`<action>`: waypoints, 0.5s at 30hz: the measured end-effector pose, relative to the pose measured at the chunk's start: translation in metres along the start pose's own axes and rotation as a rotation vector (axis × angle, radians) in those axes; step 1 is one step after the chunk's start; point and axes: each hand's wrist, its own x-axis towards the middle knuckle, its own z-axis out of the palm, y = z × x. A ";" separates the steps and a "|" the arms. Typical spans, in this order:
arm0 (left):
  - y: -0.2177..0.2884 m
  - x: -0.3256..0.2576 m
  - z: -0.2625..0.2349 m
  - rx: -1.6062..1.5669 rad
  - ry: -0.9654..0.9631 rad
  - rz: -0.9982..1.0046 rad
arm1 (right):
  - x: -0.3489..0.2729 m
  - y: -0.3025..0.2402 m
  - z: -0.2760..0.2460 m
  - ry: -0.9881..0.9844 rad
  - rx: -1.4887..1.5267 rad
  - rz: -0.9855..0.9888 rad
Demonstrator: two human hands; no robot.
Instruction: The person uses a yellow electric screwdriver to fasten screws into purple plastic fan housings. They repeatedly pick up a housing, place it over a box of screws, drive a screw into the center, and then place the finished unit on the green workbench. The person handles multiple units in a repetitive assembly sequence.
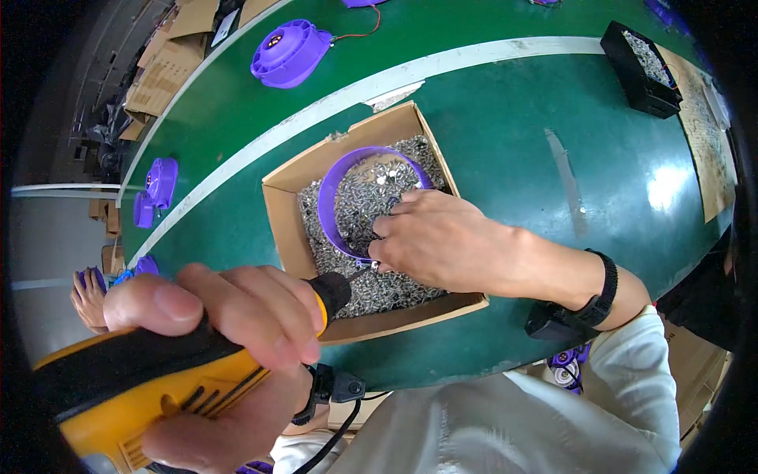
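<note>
My left hand is wrapped round a yellow and black power screwdriver, large in the near left. Its black nose and thin bit point right, the tip close to a small lug on the near edge of a purple plastic ring. My right hand comes in from the right and grips that ring, its fingers curled over the near right edge and partly hidden. Under and inside the ring lie many small silver screws, filling an open cardboard box. Whether the bit touches a screw in the lug is too small to tell.
The box stands on a green work surface with a white strip. Purple round housings sit beyond it. A black bin of screws is at the far right. Another person's hand holds a purple part at the left.
</note>
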 end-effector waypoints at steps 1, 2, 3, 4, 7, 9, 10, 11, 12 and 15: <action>-0.001 0.000 0.002 -0.003 0.003 -0.002 | 0.000 0.000 -0.001 -0.011 -0.006 0.002; -0.001 0.000 0.003 -0.003 0.009 -0.006 | 0.000 -0.001 -0.002 -0.022 -0.012 0.003; -0.001 0.000 0.005 -0.003 0.015 -0.009 | 0.000 -0.002 -0.002 -0.033 -0.018 0.004; 0.000 -0.001 0.005 0.000 0.024 -0.016 | -0.001 -0.001 -0.002 -0.004 -0.006 -0.001; -0.004 0.000 0.008 -0.003 0.023 -0.013 | -0.003 0.000 0.001 0.058 0.021 -0.012; -0.007 0.001 0.010 -0.008 0.019 -0.008 | -0.003 0.001 0.002 0.063 0.026 -0.010; -0.008 0.002 0.011 -0.007 0.020 -0.006 | -0.004 0.002 0.004 0.111 0.018 -0.026; -0.009 0.002 0.011 -0.006 0.021 -0.003 | -0.007 0.003 0.007 0.159 0.010 -0.044; -0.009 0.001 0.011 0.001 0.030 -0.012 | -0.007 0.003 0.010 0.207 0.002 -0.062; -0.004 0.005 0.011 0.027 0.030 -0.002 | 0.000 -0.002 -0.001 -0.024 -0.051 -0.006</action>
